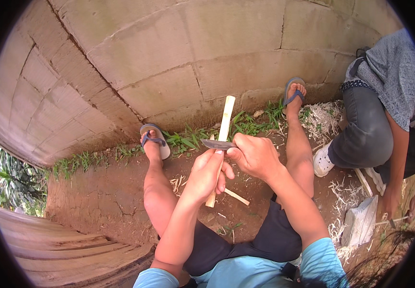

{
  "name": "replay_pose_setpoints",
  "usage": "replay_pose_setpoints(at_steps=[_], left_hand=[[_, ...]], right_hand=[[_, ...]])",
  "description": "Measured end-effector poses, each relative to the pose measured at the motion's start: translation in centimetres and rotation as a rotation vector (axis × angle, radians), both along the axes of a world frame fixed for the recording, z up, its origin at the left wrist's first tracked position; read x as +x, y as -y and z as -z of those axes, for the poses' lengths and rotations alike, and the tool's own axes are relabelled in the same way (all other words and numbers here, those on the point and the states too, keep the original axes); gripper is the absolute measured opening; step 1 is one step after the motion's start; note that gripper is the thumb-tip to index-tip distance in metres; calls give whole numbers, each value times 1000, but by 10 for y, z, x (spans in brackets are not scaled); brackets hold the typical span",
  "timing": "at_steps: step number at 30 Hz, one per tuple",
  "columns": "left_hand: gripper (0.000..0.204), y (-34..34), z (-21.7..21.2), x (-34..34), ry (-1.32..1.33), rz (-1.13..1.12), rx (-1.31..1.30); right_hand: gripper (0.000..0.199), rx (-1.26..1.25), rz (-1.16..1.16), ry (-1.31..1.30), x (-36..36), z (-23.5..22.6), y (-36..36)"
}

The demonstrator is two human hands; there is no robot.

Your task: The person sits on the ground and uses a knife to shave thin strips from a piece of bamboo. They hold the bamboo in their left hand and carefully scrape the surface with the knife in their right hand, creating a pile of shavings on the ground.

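a pale bamboo stick (pixel 222 144) is held upright over the lap, between the knees. the left hand (pixel 207 175) is wrapped shut around its lower half, the bottom end showing below the fist and the top end reaching up toward the wall. the right hand (pixel 255 154) is closed on the handle of a knife (pixel 217 144), the dark blade laid across the stick just above the left fist, its point to the left. both grips are fully closed, nothing slack in either.

the cut is judged best made away from the holding fingers, with the blade kept at a shallow angle so that thin shavings are lifted and the edge is not dug in. the left thumb is best kept below the blade line.

a loose splinter of bamboo (pixel 237 197) is seen on the bare earth (pixel 111 192) under the hands, with shavings (pixel 177 183) near the left knee. further out, the feet in blue sandals (pixel 155 140) are set at the base of a block wall (pixel 169 57), where grass (pixel 188 139) grows. at the right a second person (pixel 385 110) is crouched among more shavings, well apart.
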State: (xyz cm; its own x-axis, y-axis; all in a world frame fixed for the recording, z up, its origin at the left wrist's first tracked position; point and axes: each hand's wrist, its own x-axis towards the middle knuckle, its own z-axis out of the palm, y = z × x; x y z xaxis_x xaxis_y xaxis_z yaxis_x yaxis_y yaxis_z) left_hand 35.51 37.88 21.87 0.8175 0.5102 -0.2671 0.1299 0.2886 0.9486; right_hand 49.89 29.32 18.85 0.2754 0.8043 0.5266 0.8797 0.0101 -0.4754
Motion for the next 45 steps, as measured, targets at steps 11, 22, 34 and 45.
replay_pose_setpoints(at_steps=[11,22,34,45], left_hand=[[34,24,12,-14,-141,228,68],[29,7,18,-19,68,-12,-244],[26,-1,25,-8,228,-88,-415],[33,10,33,-16,135,-155,-284]], right_hand=[[57,120,425,-55,62,20,-11],[53,29,-97,19,-6,28,-1],[57,218,79,256,7,42,-28],[59,98,151,-369,16,20,3]])
